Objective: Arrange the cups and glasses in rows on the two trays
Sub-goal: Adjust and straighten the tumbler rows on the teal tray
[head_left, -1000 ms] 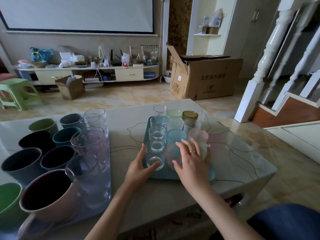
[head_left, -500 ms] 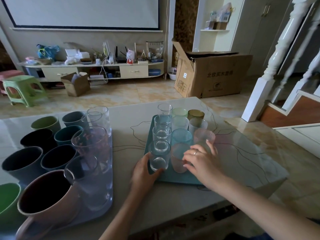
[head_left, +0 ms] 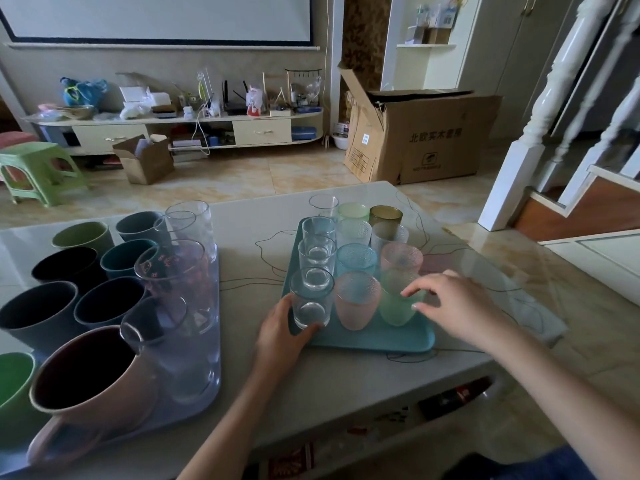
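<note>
glasses (head_left: 318, 254) stand in rows on the right tray (head_left: 381, 337); mugs (head_left: 83, 265) crowd the left.

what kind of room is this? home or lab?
Most likely a home living room. A low media console cluttered with a router and household odds and ends sits under a projector screen, a white stair banister rises on the right, and the cups sit on a coffee table.

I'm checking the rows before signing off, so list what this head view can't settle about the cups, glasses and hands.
- Left hand: palm hidden behind the clear glass, so grip or mere touch is unclear.
- Right hand: fingertips at the green glass; contact uncertain.
- Green cup: cut off by the left edge.
- Far clear glass: on the teal tray or the table, hidden by nearer glasses.
</note>
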